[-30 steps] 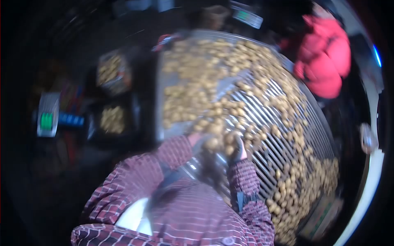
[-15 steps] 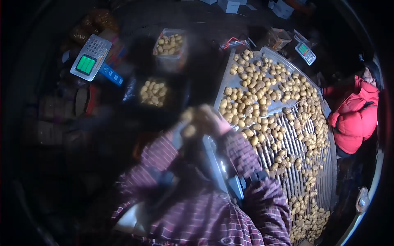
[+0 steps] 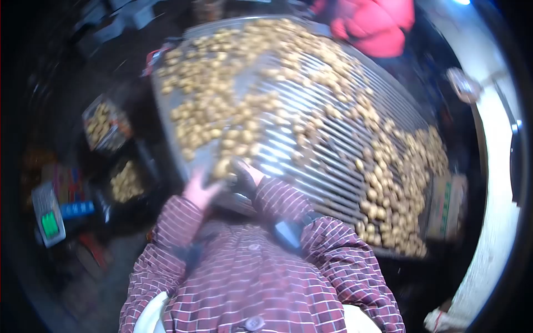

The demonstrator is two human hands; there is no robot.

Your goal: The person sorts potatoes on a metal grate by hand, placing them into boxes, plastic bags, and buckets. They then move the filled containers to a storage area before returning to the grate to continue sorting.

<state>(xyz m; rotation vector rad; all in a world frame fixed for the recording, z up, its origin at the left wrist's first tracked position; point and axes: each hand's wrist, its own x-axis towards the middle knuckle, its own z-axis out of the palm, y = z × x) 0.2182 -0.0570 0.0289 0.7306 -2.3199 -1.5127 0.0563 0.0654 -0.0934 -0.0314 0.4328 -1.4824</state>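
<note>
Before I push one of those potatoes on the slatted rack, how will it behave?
A potato will probably roll, being rounded, though the gaps between the metal bars may catch it. It should feel firm, going by its plump shape, and crowded neighbours might shift with it.

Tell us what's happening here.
A person's left hand and right hand are at potatoes by the near edge of a slatted table; blur hides whether they grip any. More lie spread across it. Someone in a red coat is beyond the far side.
</note>
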